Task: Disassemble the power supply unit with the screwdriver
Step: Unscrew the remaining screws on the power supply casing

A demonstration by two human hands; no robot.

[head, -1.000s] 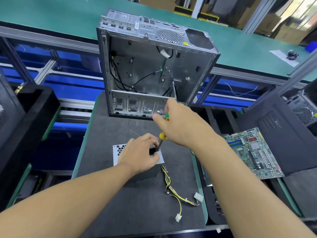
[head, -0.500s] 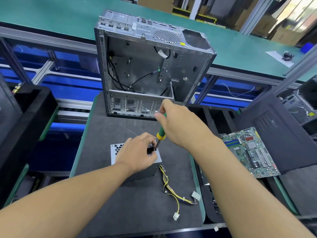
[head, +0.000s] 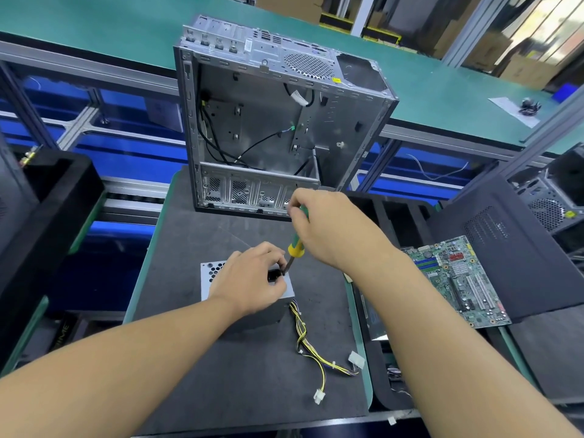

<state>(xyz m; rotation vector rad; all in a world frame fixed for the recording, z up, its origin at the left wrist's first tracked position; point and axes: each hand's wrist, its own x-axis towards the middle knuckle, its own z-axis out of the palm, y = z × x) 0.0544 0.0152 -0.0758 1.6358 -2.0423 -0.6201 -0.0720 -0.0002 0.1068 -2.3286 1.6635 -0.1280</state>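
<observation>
A grey metal power supply unit (head: 211, 279) lies on the dark mat (head: 177, 248), its yellow and black cables (head: 311, 346) trailing toward the front right. My left hand (head: 252, 279) rests on top of the unit, fingers curled round its far edge by the black socket. My right hand (head: 328, 229) grips a green and yellow screwdriver (head: 296, 245), held nearly upright. Its tip meets the unit's top right beside my left fingers. The screw itself is hidden.
An open, stripped computer case (head: 268, 121) stands upright at the mat's far end. A green motherboard (head: 458, 279) lies to the right on a black side panel (head: 512, 248). Black foam trays (head: 47, 200) flank the left. A green bench runs behind.
The view has shifted slightly. My right hand has tilted the screwdriver a little more upright while its tip stays at the same spot on the unit. My left hand has stayed put.
</observation>
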